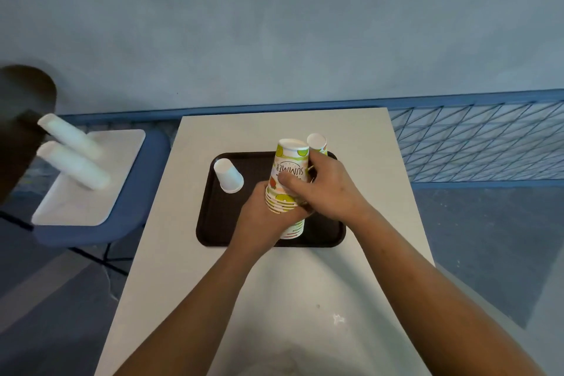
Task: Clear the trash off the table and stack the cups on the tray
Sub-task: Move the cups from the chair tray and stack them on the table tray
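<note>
table point(189, 299) carrying dark tray point(213, 223) | stack of printed cups point(288, 162) (inverted) gripped low by left hand point(259, 217), higher by right hand point(323, 189) | white cup point(228, 175) stood inverted on tray

dark shape point(27, 94) blurred, rear cup point(316, 141) half hidden

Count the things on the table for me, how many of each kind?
Stack of printed cups: 1
Single printed cup: 1
Plain white cup: 1
Brown tray: 1
Total: 4
</note>
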